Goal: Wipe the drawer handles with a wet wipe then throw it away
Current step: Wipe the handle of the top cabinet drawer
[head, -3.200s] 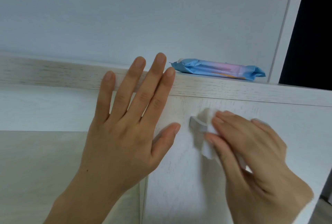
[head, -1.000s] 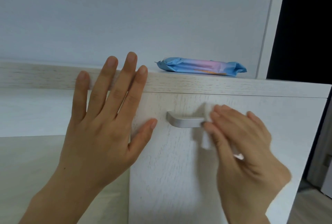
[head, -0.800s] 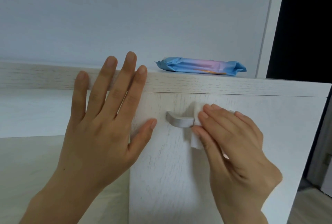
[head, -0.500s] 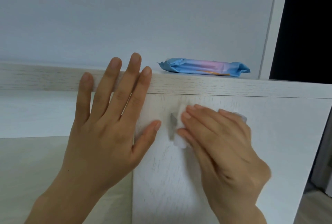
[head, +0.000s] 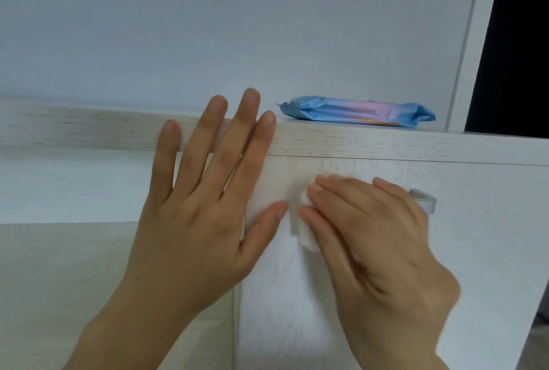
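White wet wipe (head: 307,234), pinched in my right hand (head: 377,239), is rubbing the left end of the drawer handle (head: 423,200); my left hand (head: 202,206), spread flat, is bracing against the cabinet (head: 386,144). Next, probably: sweeping right, keeping pressure.

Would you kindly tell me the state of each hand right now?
Left hand: open, flat against the cabinet.
Right hand: holding the wet wipe.

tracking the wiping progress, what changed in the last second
The right hand slid the wet wipe left along the handle; the handle's left end is now covered and its right end shows. The left hand stays flat against the cabinet, and the wipes pack stays on top.
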